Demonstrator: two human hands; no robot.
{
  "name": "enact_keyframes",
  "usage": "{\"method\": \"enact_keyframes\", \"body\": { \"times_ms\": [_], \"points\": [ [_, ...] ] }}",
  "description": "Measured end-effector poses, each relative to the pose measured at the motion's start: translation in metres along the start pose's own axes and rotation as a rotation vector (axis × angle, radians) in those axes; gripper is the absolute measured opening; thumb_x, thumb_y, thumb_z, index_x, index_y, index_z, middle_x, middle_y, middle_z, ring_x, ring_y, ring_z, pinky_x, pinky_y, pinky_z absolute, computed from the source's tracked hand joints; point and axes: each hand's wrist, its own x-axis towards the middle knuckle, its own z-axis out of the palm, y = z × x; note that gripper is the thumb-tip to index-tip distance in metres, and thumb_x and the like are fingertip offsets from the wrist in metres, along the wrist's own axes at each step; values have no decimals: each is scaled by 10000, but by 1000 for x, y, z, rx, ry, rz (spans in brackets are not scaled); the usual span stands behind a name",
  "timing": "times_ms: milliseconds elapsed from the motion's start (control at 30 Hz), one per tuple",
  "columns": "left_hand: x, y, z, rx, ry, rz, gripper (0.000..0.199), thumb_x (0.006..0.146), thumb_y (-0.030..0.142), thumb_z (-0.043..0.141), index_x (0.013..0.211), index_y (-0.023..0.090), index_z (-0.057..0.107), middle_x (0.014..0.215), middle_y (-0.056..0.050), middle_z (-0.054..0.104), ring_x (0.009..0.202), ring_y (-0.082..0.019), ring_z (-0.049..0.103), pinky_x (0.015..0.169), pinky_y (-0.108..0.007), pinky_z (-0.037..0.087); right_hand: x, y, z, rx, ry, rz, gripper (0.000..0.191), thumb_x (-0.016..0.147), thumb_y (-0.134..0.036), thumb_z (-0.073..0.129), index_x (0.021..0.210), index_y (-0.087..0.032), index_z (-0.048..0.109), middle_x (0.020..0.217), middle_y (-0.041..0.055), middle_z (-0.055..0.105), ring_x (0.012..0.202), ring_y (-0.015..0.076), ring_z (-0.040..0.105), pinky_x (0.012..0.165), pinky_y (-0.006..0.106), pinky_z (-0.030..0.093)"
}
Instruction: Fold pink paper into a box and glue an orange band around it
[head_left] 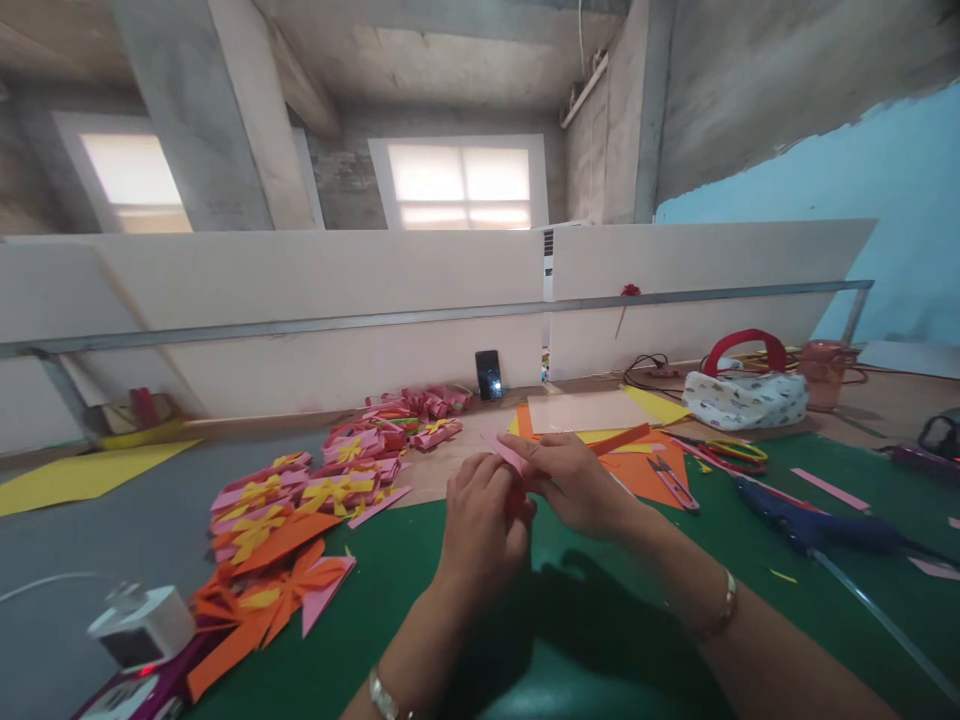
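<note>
A small piece of pink paper (504, 450) is pinched between my two hands above the green mat. My left hand (484, 505) curls around its lower end, and my right hand (566, 480) presses on it with thumb and fingers. How the paper is folded lies hidden behind the fingers. To the left are several pink paper pieces with yellow flower shapes (337, 490). Orange paper petals (281, 590) lie in front of them. Orange paper sheets (652, 475) and small pink-handled snips (675, 485) rest just beyond my right hand.
A blue glue gun (817, 520) lies on the right, with yellow-and-red scissors (731, 455) behind it. A phone (488, 375) leans on the white panel. A white bag with a red handle (746, 398) stands back right; a white charger (146, 625) sits front left.
</note>
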Motion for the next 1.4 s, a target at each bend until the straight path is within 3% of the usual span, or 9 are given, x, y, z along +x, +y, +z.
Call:
{"method": "enact_keyframes", "body": {
  "times_ms": [133,267,433,700,867,967,1133,1300,1400],
  "points": [
    [1,-3,1,-14,57,6,62,700,155,536,682,202,499,786,-55,589,852,-242,507,759,-383,402,0,-3,1,6,2,-27,524,846,-84,462,1353,-208,413,782,21,668,788,171,552,760,299,376],
    [2,-3,1,-33,76,-4,78,729,130,498,695,201,503,759,-44,600,817,-223,513,731,-352,396,0,0,6,-51,58,43,429,847,-161,527,1271,-219,514,810,34,678,812,178,566,793,318,366],
    [4,-3,0,-106,66,-72,133,767,162,498,643,204,472,692,-17,574,741,-191,502,685,-310,383,1,5,7,-134,82,225,598,769,-313,661,1313,-171,457,813,63,694,797,212,594,748,332,388],
    [4,-4,-2,-412,35,-215,178,783,332,521,670,194,521,694,-9,558,756,-186,513,719,-308,408,1,-3,6,-56,116,230,489,769,-192,645,1243,-188,526,798,23,691,771,185,575,754,314,385],
    [5,-11,3,-529,53,-312,179,789,330,488,711,188,564,761,-20,587,788,-181,533,728,-294,424,3,0,3,-79,84,270,522,746,-272,687,1240,-208,530,782,19,680,759,182,577,734,308,375],
    [8,-16,-1,-552,65,-311,181,763,321,513,651,185,555,675,-2,550,713,-164,515,662,-264,414,4,11,-3,-102,69,347,542,697,-316,728,1204,-219,563,775,34,679,754,200,567,711,321,365],
    [10,-29,-8,-721,18,-365,244,744,366,525,588,181,493,561,40,431,538,-106,410,509,-208,342,2,33,-12,23,103,429,529,669,-239,734,1175,-204,585,849,49,684,848,217,577,736,334,409],
    [10,-43,-8,-804,47,-406,272,706,421,569,614,176,492,575,47,410,525,-88,380,479,-191,323,0,41,-16,292,86,439,628,687,-175,691,1281,-172,487,841,12,712,840,150,634,780,273,474],
    [10,-42,-10,-836,61,-426,282,704,437,583,632,178,497,577,47,425,524,-88,386,488,-195,338,-1,41,-16,447,72,463,668,687,-203,686,1309,-131,455,836,42,721,829,160,651,775,278,492]
  ]
}}
